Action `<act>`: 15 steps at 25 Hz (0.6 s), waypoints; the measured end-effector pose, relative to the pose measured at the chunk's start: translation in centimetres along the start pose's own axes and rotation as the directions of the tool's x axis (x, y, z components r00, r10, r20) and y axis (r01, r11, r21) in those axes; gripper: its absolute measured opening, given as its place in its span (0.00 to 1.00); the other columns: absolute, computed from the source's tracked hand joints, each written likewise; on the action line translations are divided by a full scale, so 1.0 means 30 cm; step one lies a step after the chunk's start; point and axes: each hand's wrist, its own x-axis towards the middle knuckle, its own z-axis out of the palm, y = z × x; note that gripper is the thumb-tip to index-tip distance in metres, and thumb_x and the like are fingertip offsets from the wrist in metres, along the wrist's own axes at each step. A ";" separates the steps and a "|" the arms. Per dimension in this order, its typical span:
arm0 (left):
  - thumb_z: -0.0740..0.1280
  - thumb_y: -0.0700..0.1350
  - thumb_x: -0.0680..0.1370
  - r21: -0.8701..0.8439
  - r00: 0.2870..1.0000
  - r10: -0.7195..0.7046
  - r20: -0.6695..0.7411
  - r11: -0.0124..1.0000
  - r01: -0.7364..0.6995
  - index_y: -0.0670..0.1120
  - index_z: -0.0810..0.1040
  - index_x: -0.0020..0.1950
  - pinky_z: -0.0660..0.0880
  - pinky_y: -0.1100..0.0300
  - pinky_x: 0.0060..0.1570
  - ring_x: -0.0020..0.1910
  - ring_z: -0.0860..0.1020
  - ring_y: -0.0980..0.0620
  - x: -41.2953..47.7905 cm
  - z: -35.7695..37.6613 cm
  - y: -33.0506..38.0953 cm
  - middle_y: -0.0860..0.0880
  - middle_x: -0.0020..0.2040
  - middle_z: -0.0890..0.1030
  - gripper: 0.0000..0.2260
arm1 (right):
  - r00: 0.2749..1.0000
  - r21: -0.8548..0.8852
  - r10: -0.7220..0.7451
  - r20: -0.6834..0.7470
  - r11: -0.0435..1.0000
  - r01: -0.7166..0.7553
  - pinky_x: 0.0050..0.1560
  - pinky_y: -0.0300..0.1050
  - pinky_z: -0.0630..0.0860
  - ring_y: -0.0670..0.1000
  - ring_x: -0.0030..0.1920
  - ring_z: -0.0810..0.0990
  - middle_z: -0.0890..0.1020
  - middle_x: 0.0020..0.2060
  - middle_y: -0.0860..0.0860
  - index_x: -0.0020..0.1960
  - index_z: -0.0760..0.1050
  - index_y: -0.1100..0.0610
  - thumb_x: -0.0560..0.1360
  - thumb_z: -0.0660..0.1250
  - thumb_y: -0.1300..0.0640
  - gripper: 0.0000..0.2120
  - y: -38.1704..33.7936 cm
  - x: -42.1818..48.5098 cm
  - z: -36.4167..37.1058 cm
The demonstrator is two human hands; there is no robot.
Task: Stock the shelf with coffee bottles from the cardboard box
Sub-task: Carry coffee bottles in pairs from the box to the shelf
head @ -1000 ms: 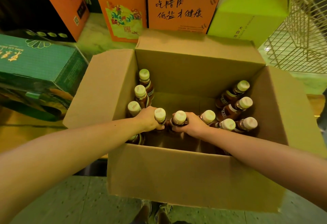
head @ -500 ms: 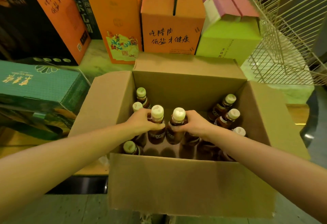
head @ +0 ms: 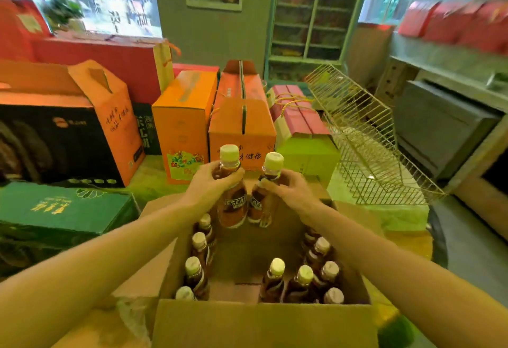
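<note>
Coffee bottles (head: 277, 266) with pale caps stand upright in the open cardboard box (head: 261, 325) at the bottom centre of the view. A row of four runs along its left wall and a cluster of about six fills its near right part, with bare cardboard floor between them. Two more bottles are out of the box, held in the air above its far edge. The left hand (head: 210, 184) grips the left bottle (head: 233, 207) round the neck and shoulder, fingers curled just below the cap. A dark label with white lettering, partly hidden, shows on its brown body. The right hand (head: 288, 191) grips the right bottle (head: 258, 206) the same way, fingers wrapped round the neck under its cap. The two held bottles hang close side by side, their bodies almost touching and their caps tilting slightly apart. Both bare forearms reach in from the lower corners across the box. Behind the held bottles stands an orange gift carton (head: 242, 119) with a slotted handle and dark brush-style characters. A second orange carton (head: 182, 119) stands just to its left and a lime-green box (head: 309, 152) to its right. A flat green box (head: 63, 207) lies to the left of the cardboard box, and a wire rack (head: 365, 138) sits tilted to the right. A shelving unit (head: 310, 20) stands at the far wall, blurred.
</note>
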 end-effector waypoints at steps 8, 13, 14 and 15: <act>0.65 0.43 0.77 -0.007 0.978 0.169 0.125 0.985 -0.170 0.45 0.76 0.54 0.72 0.64 0.44 0.45 0.77 0.56 0.039 0.059 0.328 0.52 0.44 0.79 0.06 | 0.978 -0.161 -0.192 -0.076 0.971 0.178 0.59 0.45 0.74 0.54 0.58 0.76 0.79 0.55 0.55 0.61 0.74 0.59 0.75 0.66 0.60 0.15 -0.265 -0.041 -0.193; 0.65 0.45 0.77 -0.012 0.945 0.229 0.234 0.973 -0.232 0.48 0.76 0.50 0.72 0.65 0.43 0.46 0.78 0.53 0.026 0.091 0.411 0.51 0.44 0.80 0.04 | 0.954 -0.198 -0.199 -0.225 0.968 0.155 0.56 0.46 0.74 0.53 0.57 0.75 0.78 0.58 0.57 0.64 0.72 0.60 0.77 0.64 0.60 0.15 -0.381 -0.151 -0.252; 0.65 0.45 0.77 -0.018 0.933 0.238 0.268 0.970 -0.242 0.46 0.76 0.52 0.73 0.64 0.44 0.46 0.78 0.53 0.020 0.096 0.426 0.50 0.44 0.80 0.05 | 0.943 -0.209 -0.201 -0.264 0.967 0.148 0.54 0.44 0.74 0.52 0.56 0.75 0.78 0.57 0.57 0.64 0.72 0.60 0.77 0.63 0.60 0.15 -0.398 -0.184 -0.256; 0.64 0.45 0.77 -0.015 0.921 0.248 0.301 0.967 -0.255 0.45 0.76 0.52 0.73 0.64 0.45 0.45 0.78 0.53 0.015 0.102 0.440 0.49 0.44 0.80 0.06 | 0.932 -0.218 -0.207 -0.296 0.965 0.145 0.50 0.41 0.75 0.52 0.56 0.76 0.78 0.56 0.56 0.64 0.72 0.60 0.77 0.63 0.59 0.16 -0.413 -0.219 -0.256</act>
